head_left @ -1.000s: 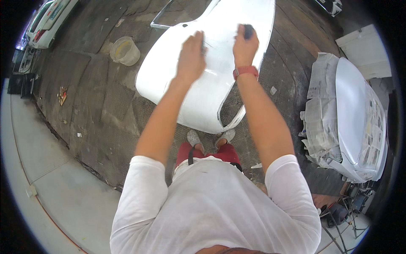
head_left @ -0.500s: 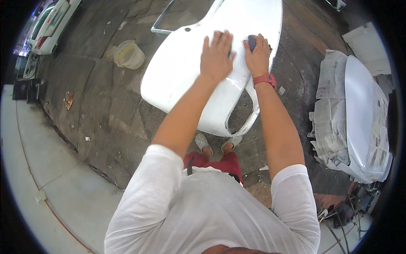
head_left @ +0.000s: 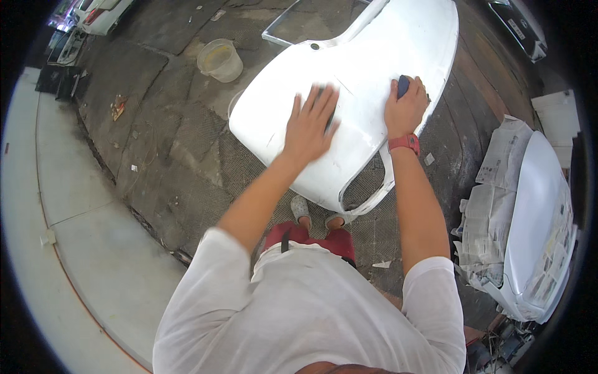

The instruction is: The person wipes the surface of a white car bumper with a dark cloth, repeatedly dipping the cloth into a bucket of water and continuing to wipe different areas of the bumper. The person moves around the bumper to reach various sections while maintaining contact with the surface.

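A large white car body panel (head_left: 374, 62) lies in front of me, with a small round hole near its far-left edge and an open loop at its near end. Flat on its left part, my left hand (head_left: 309, 131) presses with fingers spread. A dark pad (head_left: 330, 118) shows between thumb and fingers; most of it is hidden beneath the hand. My right hand (head_left: 406, 115), with a red watch at the wrist, is closed around a dark blue sanding block (head_left: 403, 86). It rests on the panel near the right edge.
A whitish bucket (head_left: 220, 60) stands left of the panel. At right sits a silver-white car part (head_left: 529, 206), partly masked with newspaper (head_left: 489, 212). A white car (head_left: 103, 15) is at far left, a dark panel (head_left: 520, 28) at far right. Litter lies on the worn floor (head_left: 180, 137).
The view has shifted, so the panel sits farther right and the masked part lower. My left hand has slid back toward me and left on the panel, away from my right hand, which keeps the block.
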Tool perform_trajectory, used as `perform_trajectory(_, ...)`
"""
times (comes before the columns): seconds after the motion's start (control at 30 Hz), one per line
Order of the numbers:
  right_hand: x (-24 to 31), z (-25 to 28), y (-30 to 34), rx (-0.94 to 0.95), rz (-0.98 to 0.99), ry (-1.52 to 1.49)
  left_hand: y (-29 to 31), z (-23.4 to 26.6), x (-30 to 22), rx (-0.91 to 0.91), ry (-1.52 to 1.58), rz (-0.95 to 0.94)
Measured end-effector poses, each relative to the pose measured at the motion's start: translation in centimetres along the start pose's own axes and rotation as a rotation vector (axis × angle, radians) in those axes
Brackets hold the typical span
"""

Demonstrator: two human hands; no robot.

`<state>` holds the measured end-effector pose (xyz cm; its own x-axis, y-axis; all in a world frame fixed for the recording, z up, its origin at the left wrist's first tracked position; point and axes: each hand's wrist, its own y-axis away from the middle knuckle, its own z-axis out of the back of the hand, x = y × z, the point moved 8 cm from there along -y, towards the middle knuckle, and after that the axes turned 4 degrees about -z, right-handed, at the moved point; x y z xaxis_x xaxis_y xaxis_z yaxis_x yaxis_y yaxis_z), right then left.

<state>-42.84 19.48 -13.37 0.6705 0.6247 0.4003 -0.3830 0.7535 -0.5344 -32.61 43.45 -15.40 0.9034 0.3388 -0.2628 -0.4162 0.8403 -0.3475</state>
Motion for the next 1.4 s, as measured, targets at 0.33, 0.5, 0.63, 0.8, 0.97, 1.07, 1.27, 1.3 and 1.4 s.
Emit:
perform_trajectory(0.33, 1.8, 0.5, 0.5, -0.008, 0.055, -0.018, -9.1, 0.4, 4.7, -0.170, 0.059, 0.095)
perform_trajectory(0.5, 0.4, 0.7, 0.4, -0.052, 0.102, 0.022, 2.7, 1.2, 6.6, 0.048, 0.086, 0.223)
perform_trajectory(0.63, 0.7, 1.3, 0.4, -0.056, 0.075, 0.007, -2.4, 1.5, 6.5, -0.045, 0.086, 0.217)
perform_trajectory(0.8, 1.6, -0.1, 0.2, 0.000, 0.081, -0.011, -10.8, -1.0, -0.9, -0.135, -0.105, -0.032)
perform_trajectory(0.97, 0.9, 1.0, 0.4, -0.036, 0.071, 0.012, 7.0, -2.3, -3.9, 0.090, 0.066, -0.149)
perform_trajectory(1.07, 0.9, 0.8, 0.3, 0.022, 0.022, 0.002, 11.1, -1.6, -1.0, 0.172, 0.004, -0.146)
perform_trajectory(1.27, 3.4, 1.2, 0.9, -0.145, 0.194, -0.056, -2.2, 0.9, 2.5, -0.216, -0.132, 0.325)
perform_trajectory(1.3, 3.8, 0.7, 0.8, -0.097, 0.249, -0.072, -2.2, 0.1, 1.6, -0.214, -0.202, 0.346)
perform_trajectory(1.4, 2.6, 1.1, 0.7, -0.038, 0.403, -0.217, 3.8, -4.2, -8.7, 0.037, 0.004, 0.087)
